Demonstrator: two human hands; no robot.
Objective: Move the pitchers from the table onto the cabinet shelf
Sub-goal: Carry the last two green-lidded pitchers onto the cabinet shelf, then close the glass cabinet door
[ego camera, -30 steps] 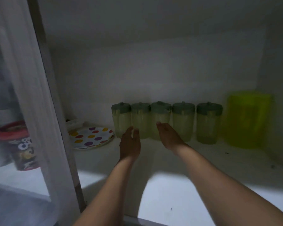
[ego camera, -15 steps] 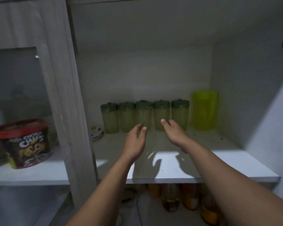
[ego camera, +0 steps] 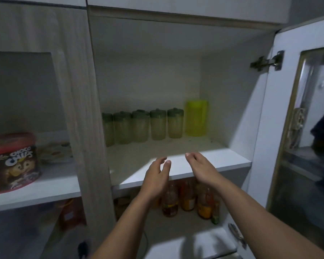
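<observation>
You see pale green pitchers [ego camera: 158,126] with dark green lids, a bright yellow-green container [ego camera: 196,118], and a white shelf [ego camera: 223,161].

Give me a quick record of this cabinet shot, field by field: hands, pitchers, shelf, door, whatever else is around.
left hand: open, holding nothing, in front of the shelf edge
right hand: open, holding nothing, apart from the left
lidded pitchers: five in a row at the shelf's back, upright, dark green lids
yellow-green container: right end of the row
cabinet shelf: white, front area bare
cabinet door: swung open at right
cereal tub: left compartment
bottles: shelf below
</observation>
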